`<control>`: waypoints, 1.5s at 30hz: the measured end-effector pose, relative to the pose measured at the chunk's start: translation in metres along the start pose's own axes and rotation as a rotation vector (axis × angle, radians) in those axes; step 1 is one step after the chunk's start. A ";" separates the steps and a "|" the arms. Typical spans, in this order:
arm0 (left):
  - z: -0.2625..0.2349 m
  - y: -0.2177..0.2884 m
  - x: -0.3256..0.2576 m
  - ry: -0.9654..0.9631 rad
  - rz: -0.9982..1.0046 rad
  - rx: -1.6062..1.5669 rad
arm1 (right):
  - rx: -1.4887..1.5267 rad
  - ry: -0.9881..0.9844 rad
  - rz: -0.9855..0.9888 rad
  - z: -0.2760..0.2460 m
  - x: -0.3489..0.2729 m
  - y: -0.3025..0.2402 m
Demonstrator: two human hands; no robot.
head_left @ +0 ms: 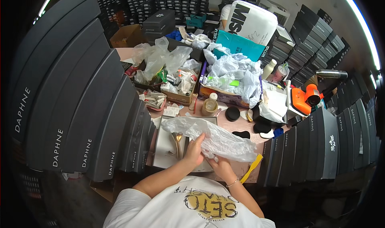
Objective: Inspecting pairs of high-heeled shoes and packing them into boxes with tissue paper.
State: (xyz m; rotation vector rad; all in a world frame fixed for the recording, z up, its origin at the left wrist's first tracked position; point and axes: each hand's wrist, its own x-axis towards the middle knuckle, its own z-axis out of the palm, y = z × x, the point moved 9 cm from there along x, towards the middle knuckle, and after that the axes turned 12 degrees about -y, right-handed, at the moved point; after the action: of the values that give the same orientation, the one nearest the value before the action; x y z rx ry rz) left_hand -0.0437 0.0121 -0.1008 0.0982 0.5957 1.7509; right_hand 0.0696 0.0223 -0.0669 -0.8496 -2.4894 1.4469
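On my feed this looks like a packing stockroom: dark, matching boxes (74, 95) tower left of the pink table (242, 125), further stacks (317, 143) flank its right, box rows (168, 3) rise beyond it, and crumpled plastic bags (236, 73) fill a carton (220, 98) on it.

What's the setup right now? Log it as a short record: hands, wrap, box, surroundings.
left hand: gripping the wrap
right hand: at the wrap's lower edge; grip unclear
wrap: whitish, crumpled, partly over the open box
open box: holds a gold item, apparently a shoe
beyond wrap: jar, black disc
near right hand: yellow strip
both sides: dark boxes
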 end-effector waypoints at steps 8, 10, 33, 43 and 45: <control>-0.009 0.097 0.012 -0.030 0.341 1.109 | 0.645 -0.248 -0.268 -0.071 -0.088 -0.075; 0.030 0.088 0.005 -0.230 0.318 1.124 | 0.725 0.044 -0.172 -0.109 -0.090 -0.077; 0.056 0.022 -0.024 -0.619 -0.270 1.193 | 0.007 0.215 -0.208 -0.113 -0.020 -0.075; 0.049 0.025 -0.023 -0.561 -0.320 0.885 | 0.919 0.254 -0.191 -0.092 0.000 -0.043; 0.053 0.026 -0.028 -0.589 -0.296 0.838 | 0.926 0.325 -0.172 -0.098 -0.003 -0.039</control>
State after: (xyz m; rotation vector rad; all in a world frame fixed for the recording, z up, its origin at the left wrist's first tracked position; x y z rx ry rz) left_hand -0.0395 0.0003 -0.0366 1.0157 0.8092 1.0141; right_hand 0.0942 0.0803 0.0173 -0.5782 -1.3584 1.9120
